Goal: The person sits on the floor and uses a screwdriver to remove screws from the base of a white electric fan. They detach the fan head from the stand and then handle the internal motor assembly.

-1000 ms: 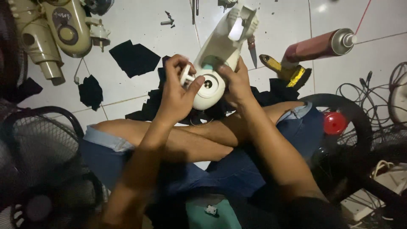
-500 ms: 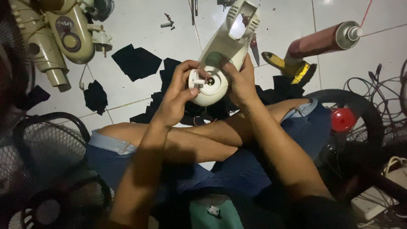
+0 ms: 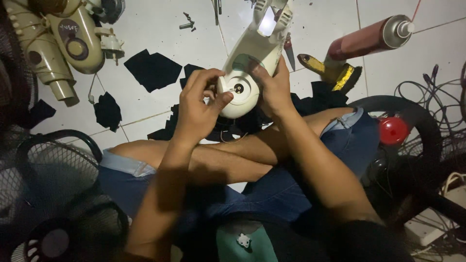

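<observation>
Sat cross-legged in denim shorts (image 3: pixel 335 145) on the white tiled floor (image 3: pixel 155 29), a black fan grille (image 3: pixel 53 174) close at the left knee.

Just above the shins, held both hands on the cream fan housing (image 3: pixel 250 53) – off the floor, round end toward the body, narrow end tipped away and running past the top edge. Clamped the right hand (image 3: pixel 274 90) around the right side of it, much as a second before. Shifted the left hand (image 3: pixel 196 109), though: no longer wrapped over the round end, but drawn back to its left rim, thumb laid on the face beside the dark centre hub (image 3: pixel 239 88), fingertips bunched together. Could not tell whether anything small sat between those fingertips. Left the face more exposed than before – work narrowed from gripping the shell to the spot around the hub.

Beyond lay black scraps (image 3: pixel 153 70), a yellow-handled tool (image 3: pixel 330 70), a dark red spray can (image 3: pixel 369 36), loose screws (image 3: pixel 187 22) and beige fan bodies (image 3: pixel 73 39) at far left.
</observation>
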